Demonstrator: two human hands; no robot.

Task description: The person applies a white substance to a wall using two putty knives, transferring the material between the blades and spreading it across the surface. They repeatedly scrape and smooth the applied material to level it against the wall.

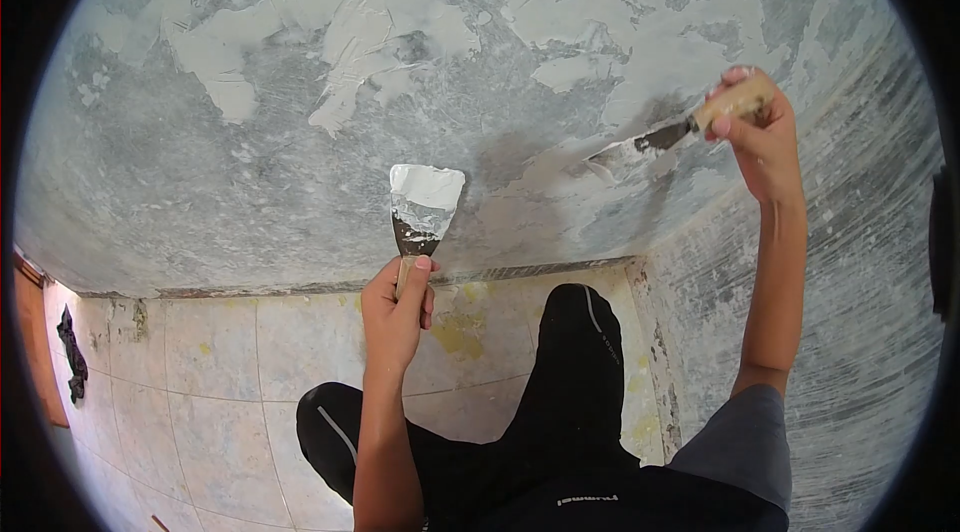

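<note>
My left hand (393, 310) is closed round the handle of a wide putty knife (422, 217), held upright in front of the wall. White putty (427, 186) is heaped along its blade edge. On the right, my right hand (760, 137) grips the wooden handle of a second, putty-smeared putty knife (665, 137). Its blade slants down to the left, with the tip at or very near the wall (290, 202). Pale patches of putty cover much of the grey wall's upper part, while its lower part shows more bare grey.
A tiled floor (215, 352) with yellowish stains meets the wall below. My bent knees (580, 332) in black trousers are close to the wall. Another grey, streaked wall (860, 332) rises on the right. A dark crumpled thing (72, 357) lies at the far left.
</note>
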